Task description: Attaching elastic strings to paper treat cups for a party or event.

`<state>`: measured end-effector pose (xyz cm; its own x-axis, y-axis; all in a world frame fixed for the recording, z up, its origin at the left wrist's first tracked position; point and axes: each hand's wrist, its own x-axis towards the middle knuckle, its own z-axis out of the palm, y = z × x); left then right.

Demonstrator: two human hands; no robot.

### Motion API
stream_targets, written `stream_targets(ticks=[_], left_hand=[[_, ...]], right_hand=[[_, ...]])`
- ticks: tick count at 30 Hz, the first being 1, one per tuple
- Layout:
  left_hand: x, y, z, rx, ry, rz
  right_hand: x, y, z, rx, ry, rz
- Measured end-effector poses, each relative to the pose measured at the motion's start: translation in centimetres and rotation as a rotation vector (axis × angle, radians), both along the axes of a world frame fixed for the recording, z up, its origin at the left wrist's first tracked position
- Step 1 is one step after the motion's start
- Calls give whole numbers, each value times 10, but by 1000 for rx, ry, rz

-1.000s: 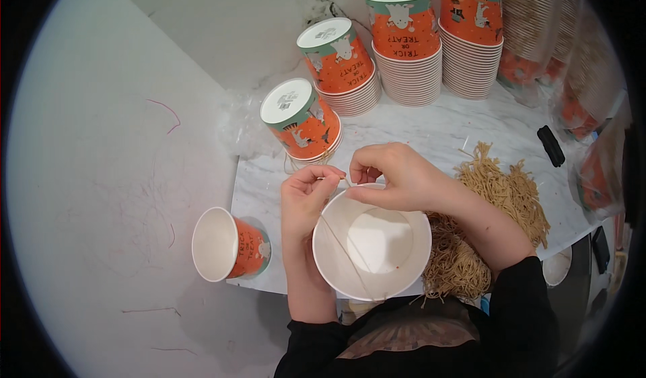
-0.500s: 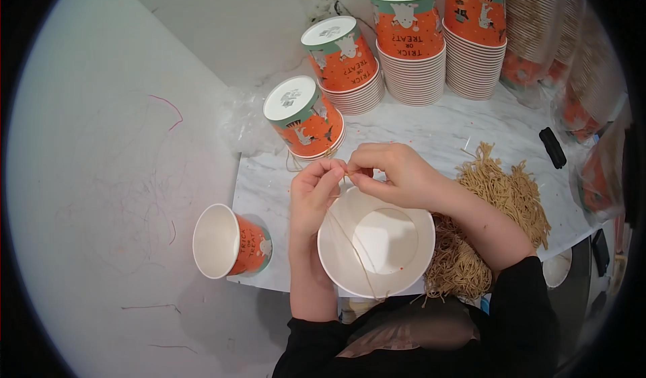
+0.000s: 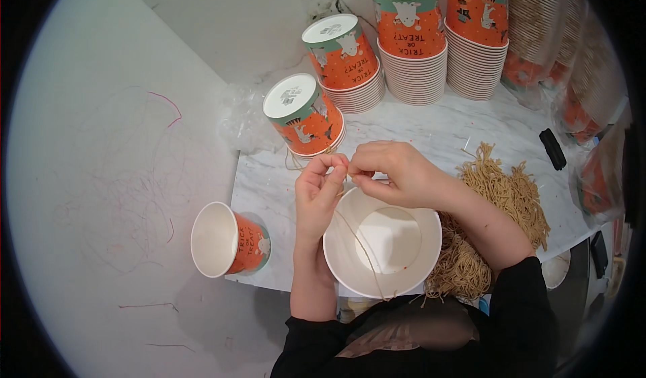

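Note:
In front of me a white-lined paper bucket (image 3: 340, 260) stands with its open mouth facing up. A tan cord (image 3: 367, 250) runs across that mouth. At the bucket's far rim my left hand (image 3: 317, 193) pinches the cord between thumb and fingers. My right hand (image 3: 397, 175) meets it there, its fingertips pinched on the same cord. The exact spot where the fingertips touch is partly hidden. Under and beside my right forearm lie a bundle of tan cords (image 3: 513, 203) and a second, looped bundle (image 3: 464, 267).
An orange printed bucket (image 3: 251, 243) lies on its side at the left edge. Upside-down bucket stacks (image 3: 409, 28) line the back. Plastic-wrapped stacks (image 3: 531, 28) fill the far right. A small black object (image 3: 552, 149) lies nearby; clear plastic (image 3: 241, 119) sits at the left.
The bucket in front of me has shifted slightly right. My left hand has moved a little to the right with it; both hands keep their pinch on the cord.

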<state>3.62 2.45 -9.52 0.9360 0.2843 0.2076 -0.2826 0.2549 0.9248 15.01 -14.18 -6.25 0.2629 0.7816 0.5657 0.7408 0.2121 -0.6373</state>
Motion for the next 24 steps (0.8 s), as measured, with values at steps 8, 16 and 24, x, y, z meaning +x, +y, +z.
stream_targets(ticks=[8,16,24], left_hand=[[3,2,6,18,153,-3],[6,-3,3,-139,159,-13],[6,-1,-1,-86,130,-26]], right_hand=[[6,4,-16,-16,302,-68],[19,11,-21,-158,867,72],[20,11,-24,-169,856,114]])
